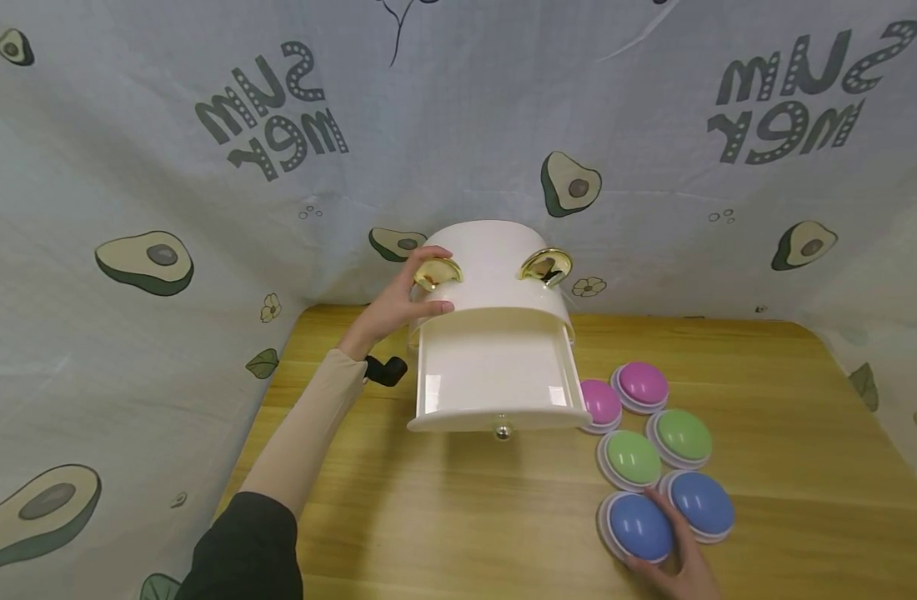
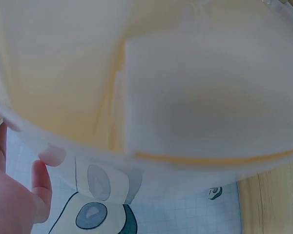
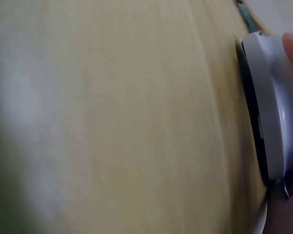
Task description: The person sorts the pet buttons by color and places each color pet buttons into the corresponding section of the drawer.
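Note:
A white rounded storage box (image 1: 492,267) with two gold knobs, one a gold knob (image 1: 546,267) on the right, stands at the table's back. Its drawer (image 1: 496,367) is pulled out and bare inside. My left hand (image 1: 400,304) grips the box's left side, fingers over the left gold knob and thumb on the front. At lower right my right hand (image 1: 679,546) holds a blue domed push button (image 1: 640,527) by its white rim, thumb and fingers on opposite sides. In the right wrist view the button's white base (image 3: 271,107) shows close to the tabletop.
Beside it sit another blue button (image 1: 701,502), two green buttons, one a green button (image 1: 633,458), and two pink buttons, one a pink button (image 1: 643,383). The wooden table (image 1: 428,517) meets an avocado-print cloth (image 1: 458,125) behind.

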`<state>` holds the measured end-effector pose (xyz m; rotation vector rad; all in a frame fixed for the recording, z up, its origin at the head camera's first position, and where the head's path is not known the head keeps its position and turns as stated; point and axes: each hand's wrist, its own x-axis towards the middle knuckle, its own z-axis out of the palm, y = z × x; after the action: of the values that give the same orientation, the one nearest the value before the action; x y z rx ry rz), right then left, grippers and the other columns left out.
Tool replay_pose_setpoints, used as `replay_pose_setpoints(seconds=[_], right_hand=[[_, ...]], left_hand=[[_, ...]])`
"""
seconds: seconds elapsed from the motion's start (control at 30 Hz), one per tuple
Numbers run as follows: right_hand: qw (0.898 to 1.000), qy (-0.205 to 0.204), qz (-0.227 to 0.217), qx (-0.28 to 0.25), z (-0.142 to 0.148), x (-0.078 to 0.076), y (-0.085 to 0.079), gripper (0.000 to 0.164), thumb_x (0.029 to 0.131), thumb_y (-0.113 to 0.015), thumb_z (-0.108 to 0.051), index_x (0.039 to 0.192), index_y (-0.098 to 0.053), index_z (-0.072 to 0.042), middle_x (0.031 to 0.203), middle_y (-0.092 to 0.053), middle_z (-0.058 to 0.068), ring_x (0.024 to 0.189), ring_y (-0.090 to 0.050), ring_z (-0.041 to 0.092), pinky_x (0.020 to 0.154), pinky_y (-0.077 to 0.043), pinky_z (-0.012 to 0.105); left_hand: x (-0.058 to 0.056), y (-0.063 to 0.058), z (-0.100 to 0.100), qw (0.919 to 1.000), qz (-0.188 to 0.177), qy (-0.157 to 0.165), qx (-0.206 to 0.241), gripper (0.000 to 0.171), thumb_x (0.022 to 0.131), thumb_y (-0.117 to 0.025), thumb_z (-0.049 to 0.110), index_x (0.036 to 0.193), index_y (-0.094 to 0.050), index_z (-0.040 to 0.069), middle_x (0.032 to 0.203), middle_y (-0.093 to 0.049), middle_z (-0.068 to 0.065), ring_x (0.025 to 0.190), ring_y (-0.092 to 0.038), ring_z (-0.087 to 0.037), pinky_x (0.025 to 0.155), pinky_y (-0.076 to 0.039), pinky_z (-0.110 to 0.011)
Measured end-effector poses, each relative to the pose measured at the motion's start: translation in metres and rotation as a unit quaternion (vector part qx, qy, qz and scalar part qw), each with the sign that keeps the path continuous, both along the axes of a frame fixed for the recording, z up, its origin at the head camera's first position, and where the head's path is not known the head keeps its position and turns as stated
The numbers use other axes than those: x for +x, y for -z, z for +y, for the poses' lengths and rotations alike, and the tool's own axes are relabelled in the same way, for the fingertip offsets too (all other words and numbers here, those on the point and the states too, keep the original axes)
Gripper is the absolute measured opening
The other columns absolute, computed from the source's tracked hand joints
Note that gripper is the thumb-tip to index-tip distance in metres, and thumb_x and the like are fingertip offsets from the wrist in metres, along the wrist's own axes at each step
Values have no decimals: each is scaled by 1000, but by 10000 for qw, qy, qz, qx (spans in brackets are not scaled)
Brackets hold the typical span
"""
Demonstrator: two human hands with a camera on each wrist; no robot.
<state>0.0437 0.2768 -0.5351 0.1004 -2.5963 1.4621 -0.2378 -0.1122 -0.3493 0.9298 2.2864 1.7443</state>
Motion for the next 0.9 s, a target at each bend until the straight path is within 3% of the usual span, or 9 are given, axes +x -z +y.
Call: replay_pose_setpoints(seconds=[0.2, 0.37, 0.43, 0.5, 0.6, 0.67, 0.73, 0.8, 0.9], right_hand=[[9998, 90, -121, 108, -1, 3, 0, 104, 66, -81, 2, 152, -26, -20, 144, -31, -18, 117, -24, -19, 88, -16, 1], [9988, 273, -340, 221, -2, 4, -2, 104, 64, -84, -2, 151, -28, -21, 137, -27, -32, 111, -25, -20, 86, -19, 2], [9977, 370, -516, 253, -2, 5, -3, 102, 65, -85, -4, 150, -31, -20, 134, -26, -37, 117, -28, -11, 98, -22, 15], [9962, 456, -687, 275, -2, 4, -6, 99, 64, -86, -7, 148, -34, -20, 131, -27, -37, 125, -31, 4, 105, -25, 39], [9944, 503, -896, 239, -2, 2, -11, 96, 66, -86, -9, 147, -36, -20, 138, -31, -23, 126, -35, 39, 91, -26, 68], [9931, 522, -1034, 178, -3, 1, -15, 96, 67, -85, -10, 148, -35, -21, 138, -30, -22, 123, -34, 49, 89, -25, 70], [9934, 483, -1041, 56, -4, 0, -18, 94, 69, -83, -8, 148, -34, -22, 138, -28, -25, 131, -31, 36, 100, -23, 61], [9955, 378, -862, -150, -5, 0, -21, 93, 70, -81, -3, 149, -34, -21, 135, -27, -30, 133, -28, 12, 108, -23, 39], [9982, 128, -347, -464, -7, -3, -27, 95, 67, -78, 8, 148, -35, -17, 137, -32, -28, 120, -26, -17, 96, -21, 6]], left_hand=[[0, 1, 1, 10000, 30, 29, 19, 68, 86, -69, 1, 141, -32, 14, 146, -27, -1, 135, -22, -16, 109, -14, -51], [1, -1, 2, 9999, -94, 31, 12, 70, 85, -68, -3, 142, -30, 12, 148, -24, -5, 137, -19, -19, 110, -12, -52], [7, -8, 2, 9999, -123, 61, 38, 68, 85, -67, -4, 141, -30, 9, 148, -24, -8, 137, -20, -21, 110, -12, -52], [12, -15, 3, 9999, -141, 84, 49, 66, 85, -66, -5, 140, -30, 6, 147, -24, -11, 136, -21, -23, 109, -13, -53], [20, -24, 4, 9998, -143, 90, 40, 64, 86, -66, -4, 139, -30, 4, 147, -24, -12, 134, -22, -24, 109, -14, -52], [20, -24, 3, 9999, -115, 64, 17, 64, 86, -65, -5, 139, -30, 4, 147, -24, -12, 134, -22, -24, 109, -15, -51], [18, -22, 3, 10000, -89, 37, 17, 65, 86, -66, -4, 139, -31, 5, 147, -25, -12, 134, -23, -24, 109, -15, -51], [13, -16, 2, 10000, -59, 15, 33, 65, 85, -67, -3, 139, -31, 7, 147, -25, -10, 135, -23, -23, 109, -14, -50], [6, -6, 2, 10000, -53, -34, 14, 67, 85, -68, -3, 141, -32, 10, 147, -26, -7, 135, -23, -21, 109, -14, -49]])
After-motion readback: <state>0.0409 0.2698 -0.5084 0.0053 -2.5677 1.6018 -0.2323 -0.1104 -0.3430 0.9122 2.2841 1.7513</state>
